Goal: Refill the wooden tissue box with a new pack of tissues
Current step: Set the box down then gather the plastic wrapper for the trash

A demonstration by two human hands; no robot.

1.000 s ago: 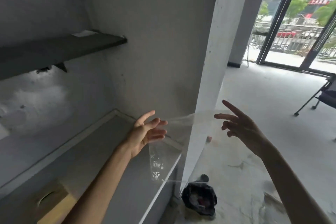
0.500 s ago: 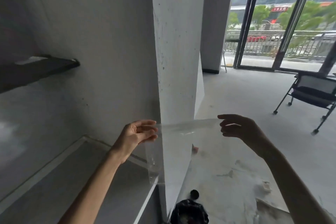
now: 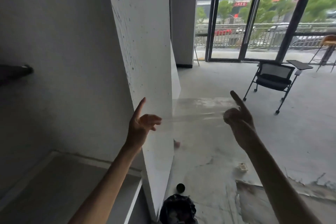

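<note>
- Clear plastic wrapper [image 3: 198, 112]: a thin see-through film, empty, with pale streaks of glare across its upper part
- It is held up in the air, pulled taut sideways into a wide flat sheet, and its lower part hangs down faintly
- The left hand [image 3: 143, 123] pinches its left edge and the right hand [image 3: 238, 116] grips its right edge, each with the index finger pointing up
- Its left part overlaps the concrete pillar [image 3: 145, 42]
</note>
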